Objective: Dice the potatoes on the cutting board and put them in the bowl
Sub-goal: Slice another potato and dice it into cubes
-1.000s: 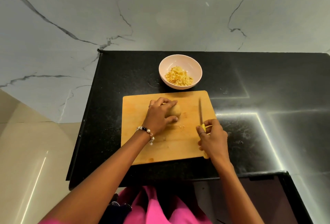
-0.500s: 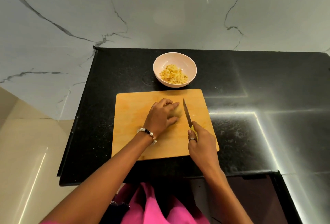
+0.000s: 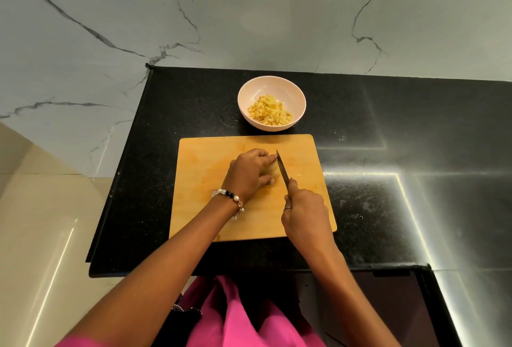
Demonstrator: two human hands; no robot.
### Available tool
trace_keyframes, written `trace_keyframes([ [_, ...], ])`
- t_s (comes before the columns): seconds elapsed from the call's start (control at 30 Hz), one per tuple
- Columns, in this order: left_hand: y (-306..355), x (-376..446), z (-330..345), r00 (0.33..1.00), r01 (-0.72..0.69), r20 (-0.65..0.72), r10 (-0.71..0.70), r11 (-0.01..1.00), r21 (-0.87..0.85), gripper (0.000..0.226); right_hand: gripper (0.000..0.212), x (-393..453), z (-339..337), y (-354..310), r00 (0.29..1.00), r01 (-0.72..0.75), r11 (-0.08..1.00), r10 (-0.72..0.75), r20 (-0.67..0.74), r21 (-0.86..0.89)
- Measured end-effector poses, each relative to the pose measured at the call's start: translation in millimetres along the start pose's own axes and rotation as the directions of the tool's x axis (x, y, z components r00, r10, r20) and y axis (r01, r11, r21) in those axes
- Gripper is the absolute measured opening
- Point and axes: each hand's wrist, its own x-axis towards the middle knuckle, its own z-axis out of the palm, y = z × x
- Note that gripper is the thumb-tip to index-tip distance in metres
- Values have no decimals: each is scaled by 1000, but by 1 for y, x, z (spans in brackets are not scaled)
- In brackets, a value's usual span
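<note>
The right hand [image 3: 306, 215], gripping the knife [image 3: 282, 168], had swung it in against the potato [image 3: 273, 170] that the left hand [image 3: 250, 173] clutched mid-cutting board [image 3: 205, 180], so slicing was starting.

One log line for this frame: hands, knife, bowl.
left hand: holds potato on cutting board | right hand: grips knife, blade beside left fingers | bowl: diced potato inside
</note>
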Motion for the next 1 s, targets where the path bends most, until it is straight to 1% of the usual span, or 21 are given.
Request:
trace_keyframes([
  [0.07,0,0,0,1000,-4,-1,4,1000,3,59,55,-1,1,-4,1000,9,998,-9,1,-60],
  [0.17,-1,0,-1,1000,-11,-3,11,1000,-11,59,55,1,0,-11,999,36,996,-37,-6,-87],
  [0.2,-2,0,0,1000,-15,-6,15,1000,-20,59,51,4,0,-14,999,47,994,-48,-6,-97],
  [0.33,-5,-1,1,999,-26,-33,24,998,-58,57,24,24,-8,-22,999,41,997,-39,35,-66],
  [0.43,-7,-1,3,998,-46,-49,44,998,-44,56,21,32,-9,-27,998,40,998,-38,45,-54],
  [0.6,-7,-3,7,997,-54,-64,53,998,-23,54,29,21,2,-23,997,83,994,-83,12,-65],
  [0.7,-6,-3,5,997,-63,-35,63,998,-5,55,42,13,12,-16,997,73,996,-73,1,-56],
  [0.8,-8,-3,4,998,-47,-50,45,998,-42,56,53,-5,28,-10,998,32,995,-27,54,-92],
  [0.9,-9,-2,3,997,-42,-68,36,996,-82,57,60,-28,40,0,996,26,993,-16,91,-112],
  [1.0,-11,-1,2,998,-42,-56,37,996,-82,58,63,-32,42,9,996,-6,999,11,92,-53],
])
